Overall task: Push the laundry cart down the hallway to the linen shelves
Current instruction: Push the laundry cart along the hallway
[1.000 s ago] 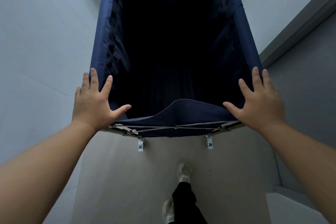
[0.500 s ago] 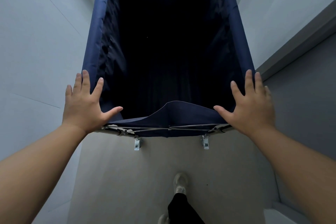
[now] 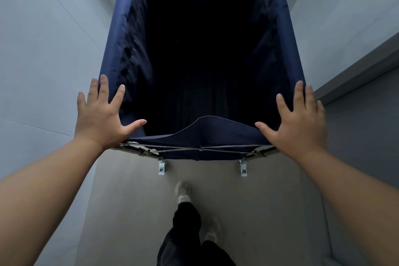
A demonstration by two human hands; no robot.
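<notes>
Our left hand [image 3: 101, 119], fingers spread flat, presses the near left corner of the laundry cart [image 3: 207, 134] just ahead of us. We cannot read its dark inside (far end cut off). Our right hand [image 3: 300, 123] lies equally flat on the near right corner.

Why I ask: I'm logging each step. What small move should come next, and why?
Probably push straight ahead one step. The left hand and right hand lie flat on the cart's near corners, fingers straight. Walls flank both sides, and no linen shelves show yet.
</notes>
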